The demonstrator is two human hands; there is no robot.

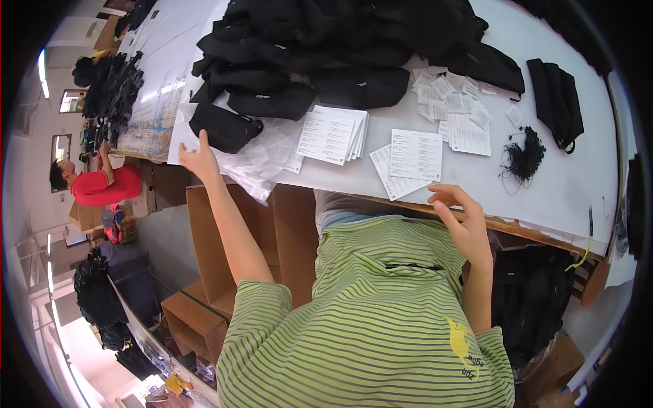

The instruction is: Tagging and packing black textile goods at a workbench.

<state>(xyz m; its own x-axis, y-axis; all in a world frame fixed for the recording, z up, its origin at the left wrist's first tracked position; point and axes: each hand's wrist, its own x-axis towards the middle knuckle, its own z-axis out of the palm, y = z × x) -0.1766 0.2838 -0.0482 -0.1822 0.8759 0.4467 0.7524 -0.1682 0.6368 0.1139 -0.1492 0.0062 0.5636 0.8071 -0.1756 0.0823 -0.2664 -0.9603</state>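
My left hand [199,162] reaches over the table's near left part, fingers apart and holding nothing. Its raised finger overlaps the lower left edge of a black fabric pouch [228,129]; whether they touch I cannot tell. That pouch lies partly on crumpled clear plastic bags [252,160]. Over the table's front edge hovers my right hand [464,216], empty, with its fingers loosely bent and the thumb apart. Closest to it are a few white printed cards [416,155], and a thicker stack of such cards [333,134] lies to their left.
A large heap of black fabric pouches [306,41] covers the far side. Small white tags [452,95], a tangle of black strings [524,155] and a single black pouch [556,102] lie at right. Cardboard boxes [231,245] stand below. A person in red [109,185] works at far left.
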